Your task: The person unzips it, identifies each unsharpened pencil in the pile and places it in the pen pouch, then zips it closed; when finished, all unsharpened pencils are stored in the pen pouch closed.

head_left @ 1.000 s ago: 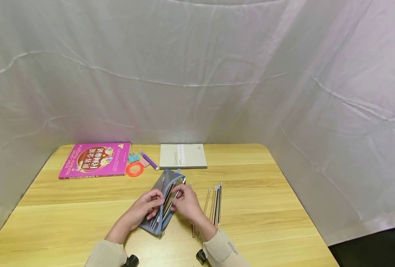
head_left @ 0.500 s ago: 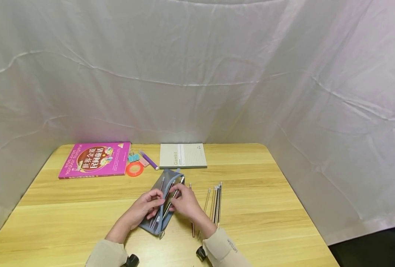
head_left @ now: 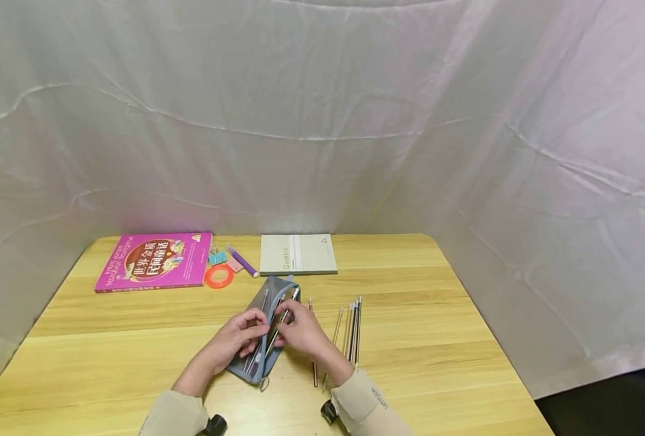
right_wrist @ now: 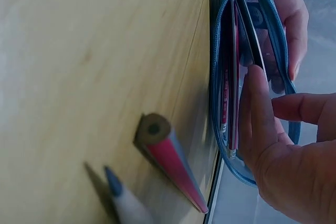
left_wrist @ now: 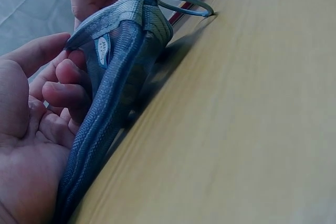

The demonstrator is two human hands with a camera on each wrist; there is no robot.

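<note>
**Soft mesh pouch held open at the bench's near middle**

Because the pouch [head_left: 264, 330] is thin mesh fabric, it will likely sag and fold wherever it is not held, so it wants a grip on both lips of the zip opening. It lies near the front middle of the bench [head_left: 436, 339], ring end toward the person. The left hand [head_left: 235, 339] pinches the left lip, fingers curled round the cloth edge, as the left wrist view shows [left_wrist: 100, 108]. The right hand [head_left: 300, 330] rests its straight fingers [right_wrist: 260, 108] against the pencils lying in the opening, apparently pressing them in; whether the thumb grips anything cannot be told. Those pencils inside [right_wrist: 231, 72] look light, stiff and smooth, likely to slide out of a slack mouth if the pouch tips.

Just right of the pouch, one red pencil [head_left: 314, 357] lies loose, partly under the right forearm, and a little farther right a row of pencils [head_left: 352, 324] lies side by side. They should roll easily; pinching mid-shaft seems safest.

Farther back lie an orange tape ring [head_left: 219, 277], a purple pen [head_left: 243, 261], a notebook [head_left: 298, 254] and a pink book [head_left: 155, 260]
</note>
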